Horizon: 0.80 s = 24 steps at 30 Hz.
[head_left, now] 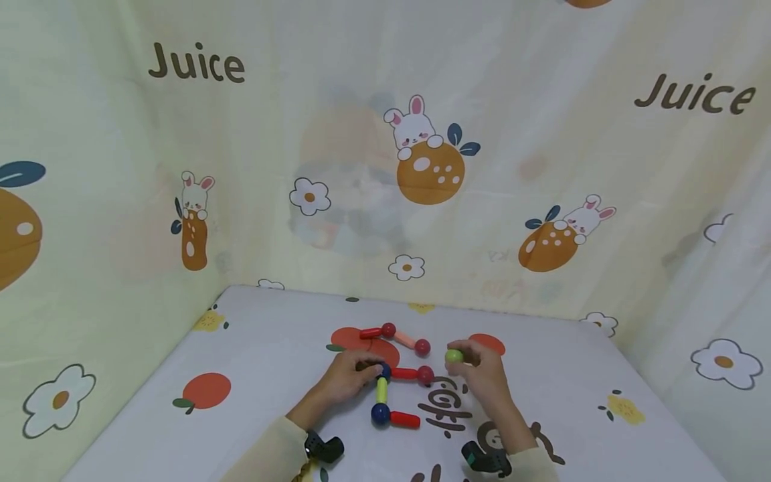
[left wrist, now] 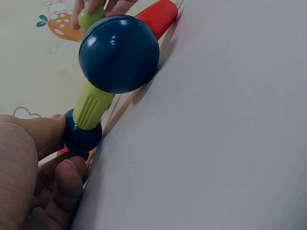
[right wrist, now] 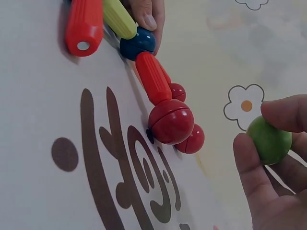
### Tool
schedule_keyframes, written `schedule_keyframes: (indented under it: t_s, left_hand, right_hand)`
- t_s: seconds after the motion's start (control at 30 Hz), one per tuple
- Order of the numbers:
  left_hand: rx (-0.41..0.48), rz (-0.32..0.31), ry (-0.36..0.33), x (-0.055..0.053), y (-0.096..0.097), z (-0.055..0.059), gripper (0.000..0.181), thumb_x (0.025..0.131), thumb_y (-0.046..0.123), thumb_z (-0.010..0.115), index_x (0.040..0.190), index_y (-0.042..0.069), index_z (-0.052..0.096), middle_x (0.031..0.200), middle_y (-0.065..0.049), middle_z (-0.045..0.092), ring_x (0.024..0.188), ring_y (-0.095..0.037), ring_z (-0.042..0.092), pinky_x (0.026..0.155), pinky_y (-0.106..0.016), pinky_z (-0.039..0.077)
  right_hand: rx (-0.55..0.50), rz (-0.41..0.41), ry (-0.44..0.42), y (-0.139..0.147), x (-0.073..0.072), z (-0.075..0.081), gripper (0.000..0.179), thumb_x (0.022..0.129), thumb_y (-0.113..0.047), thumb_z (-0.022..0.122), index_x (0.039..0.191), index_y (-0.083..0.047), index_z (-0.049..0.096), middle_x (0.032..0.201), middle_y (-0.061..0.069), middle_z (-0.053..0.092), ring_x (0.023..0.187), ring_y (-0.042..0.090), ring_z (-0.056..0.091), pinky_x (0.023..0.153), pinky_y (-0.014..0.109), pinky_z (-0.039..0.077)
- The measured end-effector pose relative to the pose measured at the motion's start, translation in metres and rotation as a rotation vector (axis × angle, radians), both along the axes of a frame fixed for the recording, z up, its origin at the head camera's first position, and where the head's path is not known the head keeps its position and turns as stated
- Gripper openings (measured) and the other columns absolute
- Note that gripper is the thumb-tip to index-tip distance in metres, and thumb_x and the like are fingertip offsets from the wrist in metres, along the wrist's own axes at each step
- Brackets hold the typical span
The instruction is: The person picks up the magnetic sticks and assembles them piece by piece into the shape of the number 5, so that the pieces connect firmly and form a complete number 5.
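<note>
My left hand (head_left: 349, 378) pinches a dark blue ball (left wrist: 81, 136) between thumb and fingers. From that ball, a red rod (head_left: 405, 373) runs right to a red ball (head_left: 425, 375). A yellow-green rod (head_left: 382, 391) links it to a second blue ball (head_left: 381, 414), nearer the body. Out of this nearer ball sticks another red rod (head_left: 405, 420), whose free end shows a silvery disc in the right wrist view. My right hand (head_left: 484, 375) holds a light green ball (right wrist: 269, 140) in its fingertips, raised to the right of the joined pieces and apart from them.
Behind the hands lies a separate chain: a short red rod (head_left: 371, 333), a red ball (head_left: 388, 330), a pink rod (head_left: 405, 340) and another red ball (head_left: 422, 347). A white printed cloth (head_left: 271, 335) covers the table, and a printed curtain (head_left: 253, 154) hangs behind it.
</note>
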<state>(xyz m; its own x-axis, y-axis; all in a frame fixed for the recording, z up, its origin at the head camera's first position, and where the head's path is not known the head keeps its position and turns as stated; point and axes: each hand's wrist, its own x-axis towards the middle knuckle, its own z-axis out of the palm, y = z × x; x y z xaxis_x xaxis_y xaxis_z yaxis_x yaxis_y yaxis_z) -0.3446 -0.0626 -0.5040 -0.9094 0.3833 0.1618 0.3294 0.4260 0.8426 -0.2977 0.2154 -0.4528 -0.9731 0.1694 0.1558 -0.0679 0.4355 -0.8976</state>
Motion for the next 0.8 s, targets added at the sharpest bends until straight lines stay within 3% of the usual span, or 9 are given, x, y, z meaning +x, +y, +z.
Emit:
schedule_keyframes:
  t_s: [0.13, 0.4, 0.8]
  left_hand:
    - [-0.012, 0.007, 0.001, 0.001, 0.0, 0.0, 0.028, 0.1, 0.026, 0.066, 0.124, 0.015, 0.073, 0.097, 0.009, 0.068, 0.088, -0.016, 0.059, 0.074, -0.028, 0.052]
    - [-0.013, -0.011, 0.02, 0.003, 0.0, 0.0, 0.029, 0.099, 0.025, 0.067, 0.124, 0.011, 0.073, 0.098, 0.006, 0.069, 0.087, -0.016, 0.059, 0.073, -0.027, 0.052]
    - [-0.01, -0.008, 0.013, 0.004, 0.001, 0.003, 0.03, 0.099, 0.024, 0.067, 0.125, 0.01, 0.073, 0.102, 0.006, 0.069, 0.091, -0.017, 0.058, 0.076, -0.028, 0.052]
  right_hand:
    - [-0.037, 0.018, 0.018, 0.001, 0.004, -0.002, 0.03, 0.087, -0.008, 0.074, 0.118, -0.011, 0.071, 0.116, 0.007, 0.069, 0.106, 0.025, 0.062, 0.085, 0.028, 0.053]
    - [-0.068, 0.063, 0.028, -0.001, 0.014, 0.001, 0.029, 0.086, -0.005, 0.076, 0.115, -0.01, 0.072, 0.115, 0.008, 0.07, 0.107, 0.026, 0.063, 0.083, 0.025, 0.054]
    - [-0.042, 0.049, 0.011, -0.005, 0.028, -0.004, 0.03, 0.086, -0.006, 0.077, 0.115, -0.01, 0.073, 0.115, 0.005, 0.071, 0.112, 0.024, 0.064, 0.101, 0.045, 0.052]
